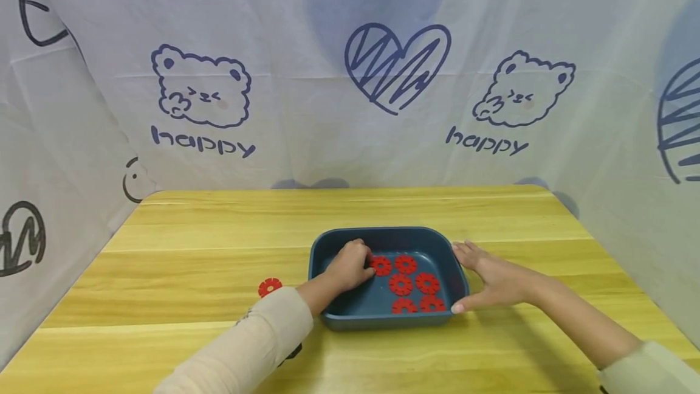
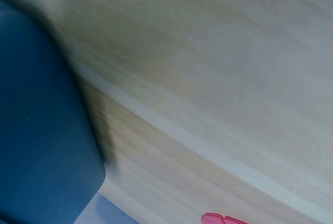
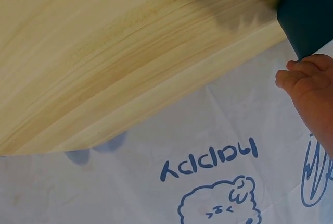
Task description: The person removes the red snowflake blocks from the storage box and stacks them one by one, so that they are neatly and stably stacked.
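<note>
A dark blue rectangular tray (image 1: pixel 383 322) stands on the table in the head view. Inside it, several red notched discs (image 1: pixel 400 284) lie flat toward the right. My left hand (image 1: pixel 348 265) reaches over the tray's left side, its thumb and fingers pinching the left edge of one red notched disc (image 1: pixel 381 266); the finger undersides are hidden. At the right end, my right hand (image 1: pixel 494 278) spreads with thumb on the near corner and fingers on the rim farther back. In the right wrist view, its fingers (image 3: pixel 307 70) touch the tray's edge (image 3: pixel 307 21).
Outside the tray, another red disc (image 1: pixel 270 286) lies left of it, partly behind the left sleeve (image 1: pixel 262 339). A small black object (image 1: pixel 294 352) shows under that sleeve. The wooden table (image 1: pixel 197 217) ends at a white printed cloth (image 1: pixel 295 114) behind.
</note>
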`<state>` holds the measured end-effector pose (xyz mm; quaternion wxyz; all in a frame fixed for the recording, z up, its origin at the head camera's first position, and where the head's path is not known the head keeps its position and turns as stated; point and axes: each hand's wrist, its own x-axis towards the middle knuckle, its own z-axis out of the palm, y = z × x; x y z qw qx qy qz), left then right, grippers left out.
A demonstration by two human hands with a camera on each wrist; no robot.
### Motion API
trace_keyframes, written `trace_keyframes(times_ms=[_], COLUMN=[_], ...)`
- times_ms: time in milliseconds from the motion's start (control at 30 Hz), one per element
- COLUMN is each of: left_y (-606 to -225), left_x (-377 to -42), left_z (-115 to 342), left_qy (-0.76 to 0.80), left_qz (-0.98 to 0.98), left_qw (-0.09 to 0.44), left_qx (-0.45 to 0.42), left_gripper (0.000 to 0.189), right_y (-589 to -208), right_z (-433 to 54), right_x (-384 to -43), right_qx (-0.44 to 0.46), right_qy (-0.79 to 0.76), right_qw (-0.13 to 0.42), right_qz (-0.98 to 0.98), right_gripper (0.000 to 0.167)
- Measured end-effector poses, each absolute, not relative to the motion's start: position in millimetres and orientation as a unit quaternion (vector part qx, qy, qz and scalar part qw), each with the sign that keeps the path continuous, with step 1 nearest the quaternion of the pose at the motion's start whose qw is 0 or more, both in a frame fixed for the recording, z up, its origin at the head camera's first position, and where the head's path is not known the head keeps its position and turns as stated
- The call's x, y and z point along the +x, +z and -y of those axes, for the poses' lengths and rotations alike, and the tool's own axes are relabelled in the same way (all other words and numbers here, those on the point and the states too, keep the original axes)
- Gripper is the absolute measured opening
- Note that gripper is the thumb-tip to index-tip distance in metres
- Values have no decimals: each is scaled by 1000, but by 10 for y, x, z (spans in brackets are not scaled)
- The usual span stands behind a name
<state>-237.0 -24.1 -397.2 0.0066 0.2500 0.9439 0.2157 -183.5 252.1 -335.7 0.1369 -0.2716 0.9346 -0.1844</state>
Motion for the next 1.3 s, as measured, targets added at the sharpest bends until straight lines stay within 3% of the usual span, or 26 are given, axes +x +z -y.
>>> trace_keyframes(times_ms=[500, 967, 1300], left_y=[-3937, -3845, -3686], left_x=[-2377, -2324, -2247], left_z=[270, 296, 378], left_qy=[249, 192, 96], left_qz=[-939, -941, -914], left_qw=[11, -3, -90], left_qx=[238, 278, 385], left_gripper=[18, 20, 13], right_y=[-3366, -3378, -3397], right_z=[-2513, -2517, -2521], right_x=[-1838, -1832, -1834], right_qx=[-270, -267, -269], right_qy=[-194, -201, -196], right_qw=[146, 149, 143], right_qz=[-932, -931, -932], right_gripper=[112, 112, 111])
